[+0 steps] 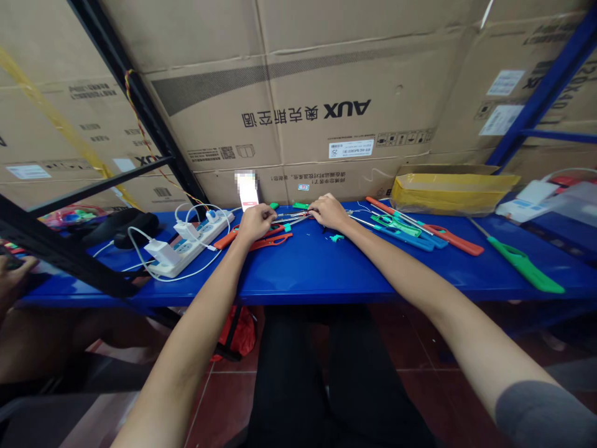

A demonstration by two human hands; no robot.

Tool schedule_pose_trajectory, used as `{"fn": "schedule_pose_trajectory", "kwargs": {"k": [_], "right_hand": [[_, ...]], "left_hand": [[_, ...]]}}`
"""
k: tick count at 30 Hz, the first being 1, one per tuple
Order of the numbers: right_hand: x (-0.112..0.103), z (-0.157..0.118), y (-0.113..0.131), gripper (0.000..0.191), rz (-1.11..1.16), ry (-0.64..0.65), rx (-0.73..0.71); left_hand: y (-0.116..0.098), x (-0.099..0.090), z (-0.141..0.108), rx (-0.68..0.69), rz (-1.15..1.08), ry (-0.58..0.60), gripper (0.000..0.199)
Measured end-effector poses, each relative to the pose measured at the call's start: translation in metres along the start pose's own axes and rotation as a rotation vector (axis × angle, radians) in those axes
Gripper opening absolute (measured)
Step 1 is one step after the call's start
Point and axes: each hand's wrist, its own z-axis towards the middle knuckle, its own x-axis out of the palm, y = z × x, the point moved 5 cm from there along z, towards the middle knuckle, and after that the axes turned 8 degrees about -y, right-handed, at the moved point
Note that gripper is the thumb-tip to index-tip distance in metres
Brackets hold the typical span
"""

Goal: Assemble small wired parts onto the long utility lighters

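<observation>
Metal shafts (291,218) of what look like long-nozzle lighters sit between both hands, just above the blue steel bench (308,277), near its back edge. From my feed the left hand (255,224) has its fingers (267,213) curled narrow around the shaft end by the orange handles (261,240). The right hand (329,213) is also curled in, fingertips (312,212) down on the shaft tips. Fingers hide the join, so I can't tell how many shafts are held or whether they're fitted together.

Small teal plastic piece (336,237) lies on the bench just beside the right hand. Right of that, blue-and-green tools (396,233) lie in a loose bunch, touching an orange-handled tool (450,236). A green-handled tool (527,264) lies apart, further right. Behind them is a cardboard box with yellow lining (450,193).

Left of the left hand, a white power strip (189,249) holds white chargers (161,252) with cables looped around it. A blurred white card (247,190) leans against the AUX carton (298,106) behind the bench. Another person's hand (13,274) shows at the far left edge, well apart from mine, behind a black rack frame (107,118).
</observation>
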Motion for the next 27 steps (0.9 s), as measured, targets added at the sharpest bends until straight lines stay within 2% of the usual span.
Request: {"fn": "schedule_pose_trajectory", "kwargs": {"k": [27], "right_hand": [[-0.0003,-0.0006,0.0024,0.032,0.007,0.007,0.002]], "left_hand": [[-0.0007,-0.0014,-0.0002,-0.012,-0.015,0.001,0.017]]}}
